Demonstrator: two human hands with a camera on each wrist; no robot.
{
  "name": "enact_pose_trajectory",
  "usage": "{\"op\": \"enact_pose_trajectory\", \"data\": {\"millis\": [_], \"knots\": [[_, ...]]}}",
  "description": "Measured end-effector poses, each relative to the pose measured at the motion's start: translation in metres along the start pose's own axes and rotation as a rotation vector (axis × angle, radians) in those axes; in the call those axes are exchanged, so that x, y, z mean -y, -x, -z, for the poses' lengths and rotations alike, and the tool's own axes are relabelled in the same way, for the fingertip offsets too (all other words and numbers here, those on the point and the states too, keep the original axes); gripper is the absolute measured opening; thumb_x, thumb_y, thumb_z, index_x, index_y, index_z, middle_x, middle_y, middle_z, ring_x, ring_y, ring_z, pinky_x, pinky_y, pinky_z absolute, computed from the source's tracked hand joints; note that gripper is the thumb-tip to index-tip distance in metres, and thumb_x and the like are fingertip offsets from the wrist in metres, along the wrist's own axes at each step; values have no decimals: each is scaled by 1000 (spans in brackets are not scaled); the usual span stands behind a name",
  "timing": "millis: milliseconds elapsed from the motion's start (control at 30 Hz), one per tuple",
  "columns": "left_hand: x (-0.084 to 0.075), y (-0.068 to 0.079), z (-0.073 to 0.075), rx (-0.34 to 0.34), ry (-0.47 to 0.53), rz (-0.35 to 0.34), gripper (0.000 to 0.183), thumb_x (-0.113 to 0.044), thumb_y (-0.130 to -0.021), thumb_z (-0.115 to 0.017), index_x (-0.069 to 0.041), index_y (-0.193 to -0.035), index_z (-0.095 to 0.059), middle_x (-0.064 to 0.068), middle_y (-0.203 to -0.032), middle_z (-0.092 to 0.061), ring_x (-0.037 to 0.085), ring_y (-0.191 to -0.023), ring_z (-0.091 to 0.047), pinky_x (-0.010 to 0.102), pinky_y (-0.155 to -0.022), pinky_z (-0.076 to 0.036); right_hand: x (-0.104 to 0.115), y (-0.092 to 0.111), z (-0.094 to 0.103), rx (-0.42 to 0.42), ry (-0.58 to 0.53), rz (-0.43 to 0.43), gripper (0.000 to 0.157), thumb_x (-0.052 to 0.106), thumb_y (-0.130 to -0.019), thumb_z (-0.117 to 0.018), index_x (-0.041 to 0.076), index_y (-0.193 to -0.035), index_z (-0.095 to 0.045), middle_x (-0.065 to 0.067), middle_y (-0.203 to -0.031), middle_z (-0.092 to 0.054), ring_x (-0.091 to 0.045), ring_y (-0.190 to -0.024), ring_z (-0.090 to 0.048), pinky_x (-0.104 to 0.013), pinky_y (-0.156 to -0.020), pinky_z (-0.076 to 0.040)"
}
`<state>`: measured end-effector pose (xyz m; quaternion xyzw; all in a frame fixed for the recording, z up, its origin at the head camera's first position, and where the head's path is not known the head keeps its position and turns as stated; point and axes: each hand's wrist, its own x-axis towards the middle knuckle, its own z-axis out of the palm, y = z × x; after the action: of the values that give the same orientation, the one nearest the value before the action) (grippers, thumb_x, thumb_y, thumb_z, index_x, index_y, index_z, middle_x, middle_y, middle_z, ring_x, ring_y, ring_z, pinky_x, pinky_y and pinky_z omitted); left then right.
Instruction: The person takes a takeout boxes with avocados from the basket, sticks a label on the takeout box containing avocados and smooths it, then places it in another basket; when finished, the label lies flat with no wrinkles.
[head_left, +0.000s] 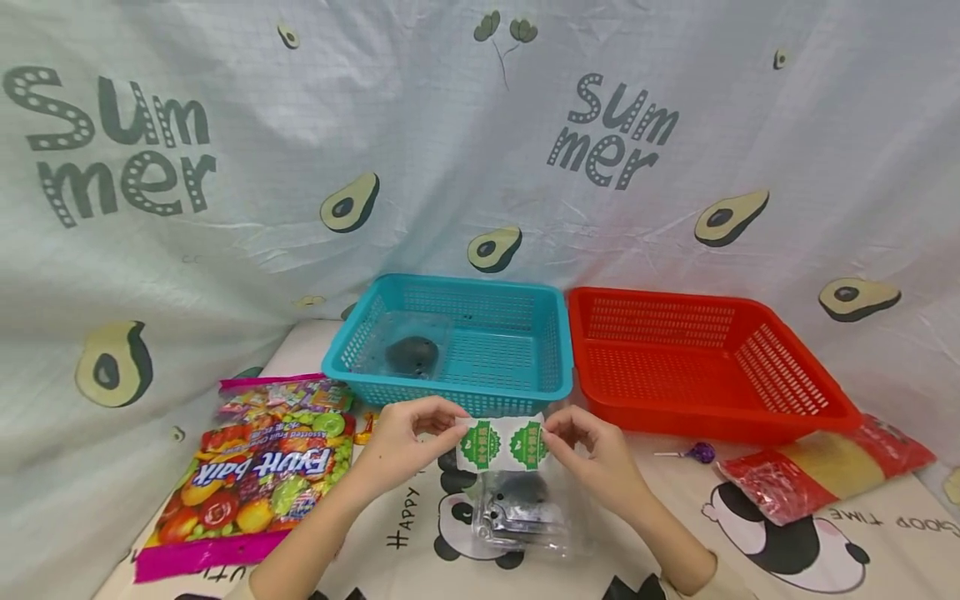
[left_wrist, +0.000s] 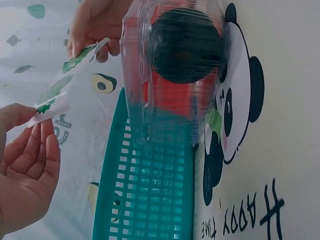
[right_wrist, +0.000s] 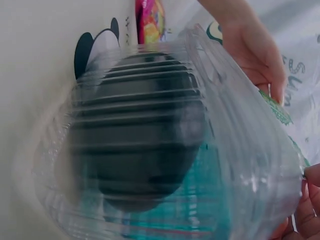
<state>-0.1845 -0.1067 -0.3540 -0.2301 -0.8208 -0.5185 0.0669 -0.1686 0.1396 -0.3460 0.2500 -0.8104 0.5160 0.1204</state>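
Note:
A small white sheet of labels [head_left: 504, 450] with two green round stickers is stretched between both hands. My left hand [head_left: 408, 435] pinches its left end between thumb and fingers, and my right hand [head_left: 597, 458] pinches the right end. Just below the sheet, a clear plastic clamshell box [head_left: 525, 533] stands on the panda-print cloth. Inside it lies a dark, rounded object [right_wrist: 140, 130], seen through the ribbed plastic. In the left wrist view the label sheet [left_wrist: 57, 92] is tilted, with the box [left_wrist: 135, 65] beside it.
Behind the hands stands a teal basket [head_left: 450, 389] holding another clear box with a dark object [head_left: 412, 357]. A red basket [head_left: 705, 423] adjoins it. To the left lies a fruit candy bag [head_left: 255, 475]; to the right, a lollipop [head_left: 702, 452] and a red-and-yellow packet [head_left: 832, 467].

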Motion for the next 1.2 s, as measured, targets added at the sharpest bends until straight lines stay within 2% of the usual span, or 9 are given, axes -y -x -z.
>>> {"op": "enact_pose_trajectory", "data": {"millis": [67, 300, 433, 567, 700, 900, 1033, 1200], "knots": [[0, 1, 1, -4, -9, 3, 14, -31, -82, -62, -21, -91, -65, -7, -82, -64, 7, -72, -59, 25, -64, -51, -1, 0, 0, 8, -4, 4, 7, 2, -80, -62, 7, -84, -58, 0, -73, -57, -9, -63, -49, -22, -52, -43], [3, 6, 3, -27, -47, 31, 8, -24, -82, -64, -17, -83, -64, -5, -78, -63, 7, -69, -57, 23, -63, -50, -2, 1, -1, 27, 25, 127, 10, -2, -79, -62, 7, -82, -58, 0, -69, -55, -8, -62, -47, -22, -52, -43], [9, 10, 15, -72, -36, 76, 12, -24, -82, -63, -12, -82, -63, -1, -76, -64, 11, -67, -59, 22, -62, -51, -5, 1, 3, 18, 1, 40, 7, 0, -80, -61, 6, -83, -57, -1, -73, -56, -9, -64, -48, -21, -54, -44], [19, 18, 34, -117, -23, 207, 16, -25, -83, -62, -9, -84, -61, 3, -74, -63, 16, -64, -59, 23, -56, -48, -21, 3, 9, -5, -45, -61, 6, 2, -82, -60, 6, -85, -58, -4, -78, -58, -11, -66, -50, -21, -56, -45], [33, 27, 48, -134, -85, 323, 15, -21, -85, -60, -7, -90, -57, 4, -74, -61, 20, -65, -57, 23, -52, -43, -40, 4, 12, -5, -63, -81, 5, 6, -83, -60, 8, -87, -58, -4, -80, -58, -12, -68, -52, -21, -58, -46], [53, 39, 56, -78, -188, 439, 13, -10, -82, -60, -5, -94, -56, 3, -76, -58, 13, -63, -52, 22, -51, -43, -49, 6, 12, -15, -74, -123, 7, 13, -83, -62, 8, -88, -58, -3, -79, -58, -12, -69, -52, -21, -59, -47], [60, 45, 58, -36, -268, 475, 9, -8, -81, -61, -6, -89, -59, 2, -76, -58, 11, -66, -54, 21, -53, -45, -43, 7, 11, -16, -68, -142, 6, 8, -82, -61, 6, -87, -58, -4, -77, -58, -11, -66, -51, -21, -56, -46], [61, 48, 62, 24, -390, 477, 5, -10, -80, -61, -9, -85, -62, -2, -76, -60, 9, -71, -55, 24, -62, -48, -39, 5, 9, -14, -65, -140, 5, 4, -82, -60, 5, -87, -59, -7, -76, -59, -10, -64, -51, -21, -55, -45]]}}
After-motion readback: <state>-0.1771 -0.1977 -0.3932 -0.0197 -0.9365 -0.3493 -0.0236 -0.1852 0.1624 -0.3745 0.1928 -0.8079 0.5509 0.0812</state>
